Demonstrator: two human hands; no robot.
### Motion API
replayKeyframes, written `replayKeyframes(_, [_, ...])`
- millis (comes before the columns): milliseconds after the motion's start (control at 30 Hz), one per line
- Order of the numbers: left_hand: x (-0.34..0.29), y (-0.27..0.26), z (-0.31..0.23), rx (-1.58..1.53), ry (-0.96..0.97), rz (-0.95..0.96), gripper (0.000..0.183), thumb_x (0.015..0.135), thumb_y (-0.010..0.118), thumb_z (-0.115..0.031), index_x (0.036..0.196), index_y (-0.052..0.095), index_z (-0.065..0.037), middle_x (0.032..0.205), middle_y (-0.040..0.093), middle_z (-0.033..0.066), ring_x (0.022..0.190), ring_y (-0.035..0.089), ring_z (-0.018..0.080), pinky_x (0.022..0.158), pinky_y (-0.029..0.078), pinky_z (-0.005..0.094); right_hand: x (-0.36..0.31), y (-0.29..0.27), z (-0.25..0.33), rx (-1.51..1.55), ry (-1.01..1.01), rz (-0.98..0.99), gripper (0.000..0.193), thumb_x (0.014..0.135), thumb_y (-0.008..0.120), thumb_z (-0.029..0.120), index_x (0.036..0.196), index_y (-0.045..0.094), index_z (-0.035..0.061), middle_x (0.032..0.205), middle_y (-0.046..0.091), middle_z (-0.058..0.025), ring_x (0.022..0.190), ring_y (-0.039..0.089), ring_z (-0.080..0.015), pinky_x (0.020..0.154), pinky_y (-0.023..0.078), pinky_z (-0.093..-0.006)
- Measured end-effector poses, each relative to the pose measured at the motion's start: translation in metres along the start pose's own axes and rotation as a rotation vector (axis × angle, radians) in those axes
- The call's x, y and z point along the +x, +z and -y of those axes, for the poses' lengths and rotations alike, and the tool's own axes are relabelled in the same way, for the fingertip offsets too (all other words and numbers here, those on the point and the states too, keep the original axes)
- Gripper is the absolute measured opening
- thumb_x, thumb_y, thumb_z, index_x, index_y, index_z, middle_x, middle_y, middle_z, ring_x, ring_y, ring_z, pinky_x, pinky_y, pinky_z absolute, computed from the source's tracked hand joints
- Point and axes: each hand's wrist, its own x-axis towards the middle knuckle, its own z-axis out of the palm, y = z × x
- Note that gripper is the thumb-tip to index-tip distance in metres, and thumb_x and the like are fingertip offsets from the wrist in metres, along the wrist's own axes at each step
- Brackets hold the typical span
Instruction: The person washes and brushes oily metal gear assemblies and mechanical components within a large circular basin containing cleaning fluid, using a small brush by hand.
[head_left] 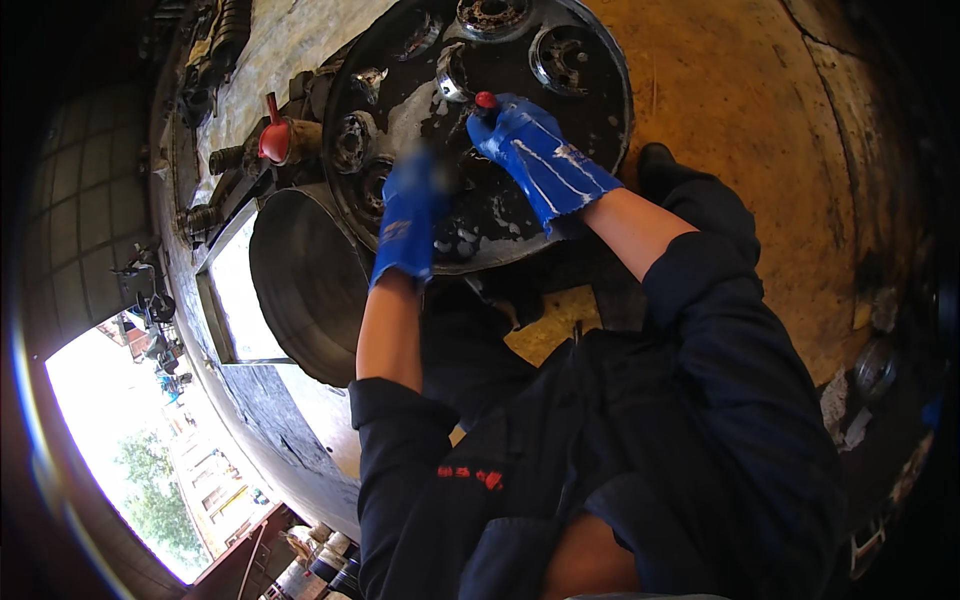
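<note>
Both my hands wear blue rubber gloves and work over a large round dark metal plate (590,110) with several round holes, lying greasy on the floor. My right hand (535,150) is closed on a small tool with a red knob (486,100) near the plate's centre. My left hand (410,215) rests on the plate just left of it, blurred, fingers curled down against the metal; I cannot tell whether it holds anything. White smears cover the plate between the hands.
A dark metal drum (300,280) lies on its side left of the plate. A red-capped oil can (275,138) and small metal parts sit beyond it. Yellowish stained floor (740,90) spreads right. My dark overalls fill the lower frame.
</note>
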Motion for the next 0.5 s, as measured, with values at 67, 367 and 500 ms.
replayKeyframes(67, [-0.023, 0.045, 0.043, -0.229, 0.028, -0.265, 0.09, 0.07, 0.092, -0.024, 0.147, 0.05, -0.005, 0.13, 0.069, 0.0176, 0.119, 0.068, 0.0306, 0.104, 0.054, 0.0402, 0.006, -0.017, 0.025, 0.248, 0.205, 0.254, 0.031, 0.092, 0.065, 0.036, 0.091, 0.072, 0.0066, 0.079, 0.072, -0.0138, 0.078, 0.071, -0.0334, 0.074, 0.057, -0.0421])
replayKeyframes(367, [0.004, 0.105, 0.105, -2.026, -0.137, 0.064, 0.084, 0.075, 0.089, -0.007, 0.148, 0.048, -0.002, 0.133, 0.065, 0.0146, 0.116, 0.066, 0.0236, 0.101, 0.055, 0.0346, -0.017, 0.013, 0.035, 0.593, -0.308, 0.427, 0.03, 0.094, 0.062, 0.04, 0.098, 0.071, 0.0112, 0.09, 0.072, -0.0111, 0.083, 0.07, -0.0266, 0.079, 0.057, -0.038])
replayKeyframes(500, [-0.001, 0.101, 0.095, -0.539, 0.19, -0.374, 0.091, 0.07, 0.088, 0.006, 0.15, 0.046, -0.002, 0.131, 0.065, 0.0147, 0.119, 0.064, 0.0228, 0.105, 0.052, 0.0342, 0.002, 0.006, 0.014, 0.063, 0.003, 0.342, 0.036, 0.092, 0.065, 0.041, 0.097, 0.072, 0.0055, 0.085, 0.073, -0.0164, 0.082, 0.071, -0.0329, 0.08, 0.058, -0.0401])
